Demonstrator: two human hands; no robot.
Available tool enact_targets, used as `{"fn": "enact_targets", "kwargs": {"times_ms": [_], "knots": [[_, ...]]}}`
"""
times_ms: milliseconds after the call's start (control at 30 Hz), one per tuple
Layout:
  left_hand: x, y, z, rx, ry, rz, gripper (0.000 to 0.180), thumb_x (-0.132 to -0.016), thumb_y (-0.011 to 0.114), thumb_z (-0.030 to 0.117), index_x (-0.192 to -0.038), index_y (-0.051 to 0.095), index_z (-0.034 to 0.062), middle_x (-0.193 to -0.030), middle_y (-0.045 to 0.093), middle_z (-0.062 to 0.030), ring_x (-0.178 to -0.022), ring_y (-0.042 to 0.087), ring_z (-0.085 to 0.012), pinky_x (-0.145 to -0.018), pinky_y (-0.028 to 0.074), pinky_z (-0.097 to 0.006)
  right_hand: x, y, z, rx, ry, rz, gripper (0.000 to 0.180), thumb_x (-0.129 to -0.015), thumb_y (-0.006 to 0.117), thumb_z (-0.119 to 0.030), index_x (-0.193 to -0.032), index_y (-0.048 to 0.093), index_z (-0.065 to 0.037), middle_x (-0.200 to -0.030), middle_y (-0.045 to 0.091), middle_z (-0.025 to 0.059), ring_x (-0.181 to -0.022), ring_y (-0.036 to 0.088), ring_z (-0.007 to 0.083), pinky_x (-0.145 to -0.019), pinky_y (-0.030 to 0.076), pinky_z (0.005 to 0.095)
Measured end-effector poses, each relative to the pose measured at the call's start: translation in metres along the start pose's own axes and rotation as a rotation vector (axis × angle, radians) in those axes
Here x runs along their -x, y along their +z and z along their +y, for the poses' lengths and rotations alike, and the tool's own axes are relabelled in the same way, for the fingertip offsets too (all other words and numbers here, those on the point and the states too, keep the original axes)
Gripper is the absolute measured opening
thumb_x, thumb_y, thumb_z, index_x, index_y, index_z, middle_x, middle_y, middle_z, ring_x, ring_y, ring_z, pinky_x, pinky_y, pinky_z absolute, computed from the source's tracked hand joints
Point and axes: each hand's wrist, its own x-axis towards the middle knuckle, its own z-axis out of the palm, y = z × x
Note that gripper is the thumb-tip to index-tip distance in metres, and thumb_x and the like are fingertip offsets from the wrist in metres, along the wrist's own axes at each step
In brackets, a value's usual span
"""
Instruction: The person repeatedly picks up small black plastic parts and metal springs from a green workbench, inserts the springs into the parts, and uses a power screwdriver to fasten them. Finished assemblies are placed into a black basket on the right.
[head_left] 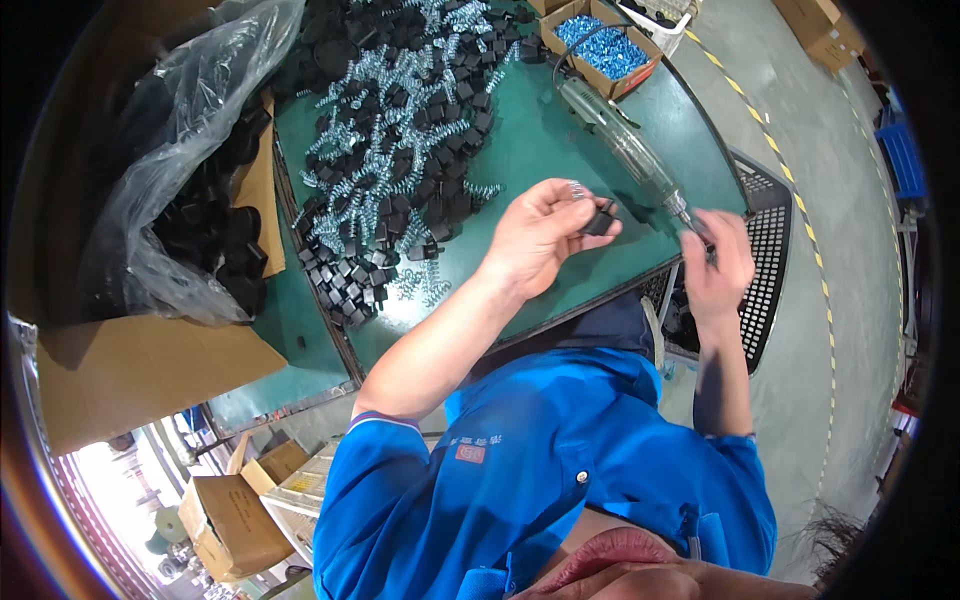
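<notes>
fingers of left hand [535,235] pinch a small black part [600,218] with a spring, above the green table [560,150]. right hand [718,262] grips the electric screwdriver [625,145] tip. loose springs and black parts [400,150] lie behind.

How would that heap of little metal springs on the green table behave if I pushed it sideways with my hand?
The springs would probably drag along as a clump, since their coils lie tangled with each other and with the small black parts. Loose ones at the edge may roll or skitter on the smooth green table. Each looks thin and light, so likely little resistance.
</notes>
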Motion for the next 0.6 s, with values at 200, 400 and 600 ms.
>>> {"fn": "enact_targets", "kwargs": {"times_ms": [200, 400, 600], "knots": [[0.035, -0.029, -0.006, -0.055, 0.163, 0.232, 0.012, -0.094, 0.067, 0.008, -0.104, 0.061, 0.0062, -0.091, 0.065, -0.0027, -0.084, 0.067, -0.016, -0.074, 0.058, -0.032, -0.036, 0.061, -0.073, -0.058, -0.391, -0.348, 0.056, -0.062, 0.083, -0.024, -0.114, 0.067, -0.01, -0.101, 0.061, 0.0054, -0.078, 0.065, 0.0229, -0.064, 0.053, 0.0337], [0.075, -0.044, 0.015, -0.436, 0.278, 0.32, 0.02, -0.096, 0.061, 0.004, -0.115, 0.066, 0.0022, -0.098, 0.067, -0.0055, -0.091, 0.067, -0.0152, -0.08, 0.056, -0.029, -0.042, 0.077, -0.065, -0.323, -0.127, -0.441, 0.042, -0.078, 0.076, -0.011, -0.117, 0.065, -0.003, -0.118, 0.066, 0.0114, -0.095, 0.068, 0.0231, -0.08, 0.055, 0.0316], [0.08, -0.048, 0.024, -0.867, 0.359, 0.233, 0.029, -0.096, 0.059, 0.002, -0.125, 0.06, -0.0036, -0.096, 0.063, -0.0078, -0.078, 0.064, -0.014, -0.075, 0.052, -0.025, -0.028, 0.082, -0.068, -1.072, 0.312, -0.572, 0.038, -0.087, 0.06, 0.0, -0.125, 0.063, 0.002, -0.126, 0.06, 0.0126, -0.114, 0.058, 0.0182, -0.091, 0.05, 0.031]]}}
